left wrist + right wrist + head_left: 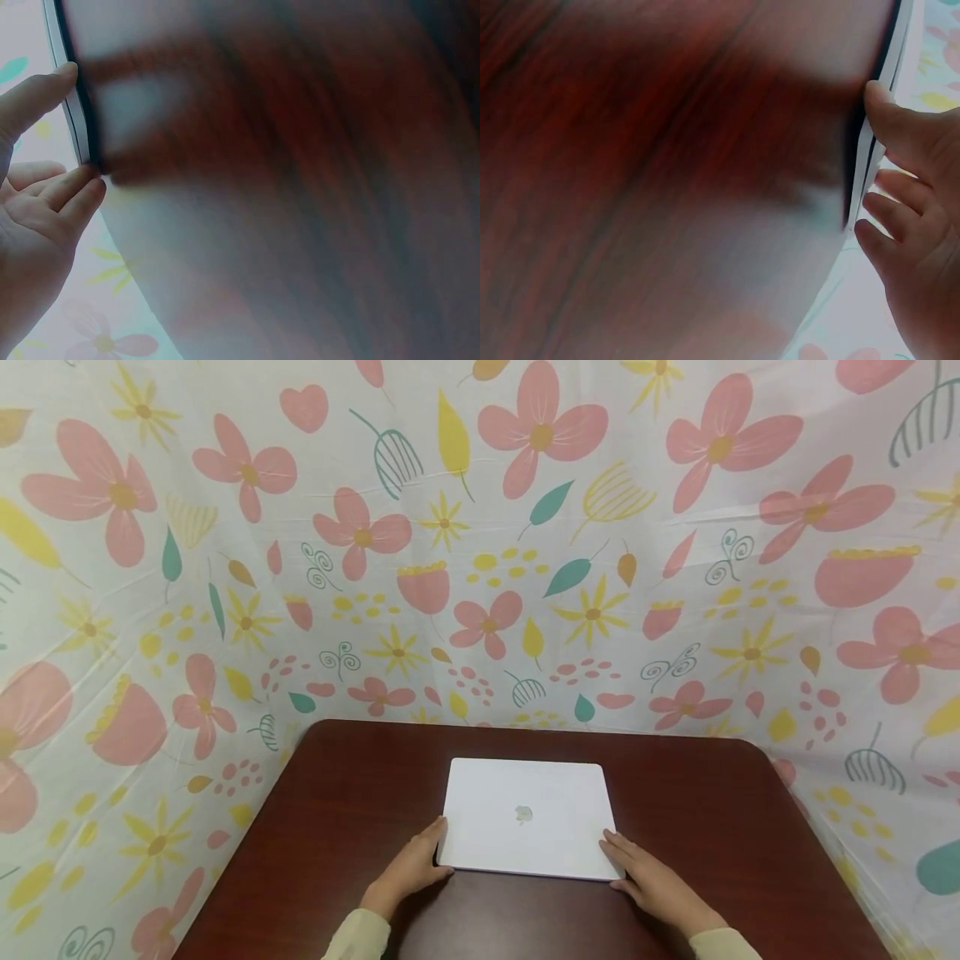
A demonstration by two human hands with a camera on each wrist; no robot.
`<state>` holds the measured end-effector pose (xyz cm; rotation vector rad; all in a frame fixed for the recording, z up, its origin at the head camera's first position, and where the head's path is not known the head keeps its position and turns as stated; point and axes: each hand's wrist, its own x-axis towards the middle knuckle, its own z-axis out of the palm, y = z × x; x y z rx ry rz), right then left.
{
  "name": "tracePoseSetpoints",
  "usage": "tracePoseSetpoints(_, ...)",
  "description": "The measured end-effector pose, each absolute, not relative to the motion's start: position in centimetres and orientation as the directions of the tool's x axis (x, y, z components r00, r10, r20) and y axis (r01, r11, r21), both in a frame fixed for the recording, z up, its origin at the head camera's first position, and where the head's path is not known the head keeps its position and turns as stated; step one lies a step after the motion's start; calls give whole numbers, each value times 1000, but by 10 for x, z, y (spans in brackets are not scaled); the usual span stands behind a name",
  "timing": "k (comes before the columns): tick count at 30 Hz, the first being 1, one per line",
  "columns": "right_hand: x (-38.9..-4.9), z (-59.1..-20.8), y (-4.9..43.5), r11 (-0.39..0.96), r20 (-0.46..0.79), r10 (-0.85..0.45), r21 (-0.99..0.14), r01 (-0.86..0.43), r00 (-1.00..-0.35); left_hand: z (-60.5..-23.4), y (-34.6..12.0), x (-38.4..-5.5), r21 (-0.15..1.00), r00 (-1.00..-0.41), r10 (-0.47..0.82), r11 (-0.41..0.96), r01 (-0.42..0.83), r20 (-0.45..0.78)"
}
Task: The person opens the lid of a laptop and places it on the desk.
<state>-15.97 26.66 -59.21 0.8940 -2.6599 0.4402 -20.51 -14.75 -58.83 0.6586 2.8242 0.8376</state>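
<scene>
A closed silver laptop (558, 827) with an apple logo on its lid lies near the middle of the dark wooden table, lid up. At its left front corner, my left hand (411, 867) holds on, thumb at the front edge and fingers along the left side. My right hand (654, 883) holds the right front corner in the same way, its fingers along the right side. In the left wrist view, the thumb of my left hand (37, 217) touches the laptop's thin edge (77, 124). The right wrist view shows my right hand (922, 202) against the laptop's edge (866, 154).
The reddish-brown table (360, 793) has rounded far corners. Behind it and along both sides hangs a white cloth (480, 568) printed with pink flowers and yellow and green leaves. Light-coloured sleeves (358, 935) cover both forearms.
</scene>
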Motion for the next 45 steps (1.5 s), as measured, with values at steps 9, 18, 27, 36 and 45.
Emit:
tracePoseSetpoints(9,-161,-594,266,743,448,-552,-119,-659,-703,-589,-148,-204,540,-899,439,756,370,2)
tracePoseSetpoints(18,-160,-593,263,759,463,-554,-59,-648,-692,-589,-148,-204,539,-901,433,759,365,-1)
tracePoseSetpoints(27,-158,-591,262,753,495,-564,-22,-658,-661,-590,-152,-204,533,-911,413,769,354,8)
tracePoseSetpoints(36,-157,-589,259,776,504,-541,-10,-631,-673,-589,-155,-203,510,-911,410,776,370,37)
tracePoseSetpoints(45,-153,-584,259,801,455,-520,-33,-597,-723,-591,-160,-203,507,-908,418,778,371,24)
